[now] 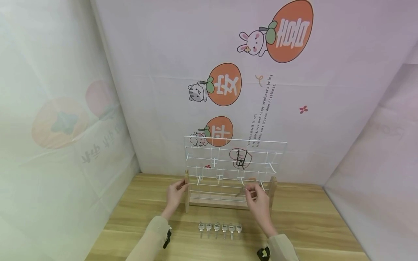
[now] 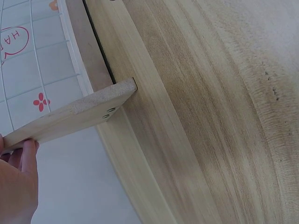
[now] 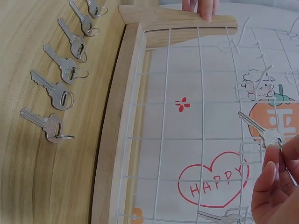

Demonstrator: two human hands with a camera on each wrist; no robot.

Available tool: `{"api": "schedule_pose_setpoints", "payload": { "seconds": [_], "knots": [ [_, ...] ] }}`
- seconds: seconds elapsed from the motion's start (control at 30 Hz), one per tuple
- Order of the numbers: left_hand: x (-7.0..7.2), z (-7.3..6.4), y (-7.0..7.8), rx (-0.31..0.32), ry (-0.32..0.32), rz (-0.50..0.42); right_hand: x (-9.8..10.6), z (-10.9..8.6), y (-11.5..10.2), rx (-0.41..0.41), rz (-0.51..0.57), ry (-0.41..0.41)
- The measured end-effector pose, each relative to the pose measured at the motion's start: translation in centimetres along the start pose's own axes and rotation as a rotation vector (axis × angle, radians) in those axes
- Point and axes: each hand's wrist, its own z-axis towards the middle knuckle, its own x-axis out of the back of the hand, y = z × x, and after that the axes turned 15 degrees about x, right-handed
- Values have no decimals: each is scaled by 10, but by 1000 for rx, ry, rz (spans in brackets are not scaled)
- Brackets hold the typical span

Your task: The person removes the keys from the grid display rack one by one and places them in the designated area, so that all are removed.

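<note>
A white wire grid rack [image 1: 235,142] with several hooks stands in a wooden base [image 1: 218,203]. My left hand [image 1: 175,194] grips the rack's left wooden post [image 2: 77,112], its fingers [image 2: 29,161] wrapped at the post's upper part. With thumb and fingers, my right hand [image 1: 259,203] pinches a silver key [image 3: 265,132] by its head end, close to a hook on the lower right of the grid. The key's ring is partly hidden by the fingertips. Another key [image 3: 217,216] appears at the grid below that hand in the right wrist view.
Several silver keys [image 1: 217,227] with small rings lie in a row on the wooden table [image 1: 156,181], in front of the rack. The right wooden post [image 1: 273,192] rises beside my right hand. A printed cloth [image 1: 163,108] hangs behind the rack.
</note>
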Motion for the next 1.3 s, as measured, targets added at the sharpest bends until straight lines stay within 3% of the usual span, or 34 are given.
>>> {"api": "schedule_pose_setpoints", "payload": {
  "seconds": [0.6,0.73,0.97,1.17,1.3],
  "knots": [
    [2,1,0,11,-17,-20,5,-19,12,-5,-45,-74],
    [1,1,-1,6,-16,-20,7,-27,17,2,-67,-111],
    [1,2,-2,7,-8,-3,11,-40,31,-55,-63,-189],
    [1,2,-2,4,-5,-2,11,-48,40,-23,-75,-227],
    [0,2,-2,1,-1,2,11,-53,45,-63,-70,-263]
  ]
}}
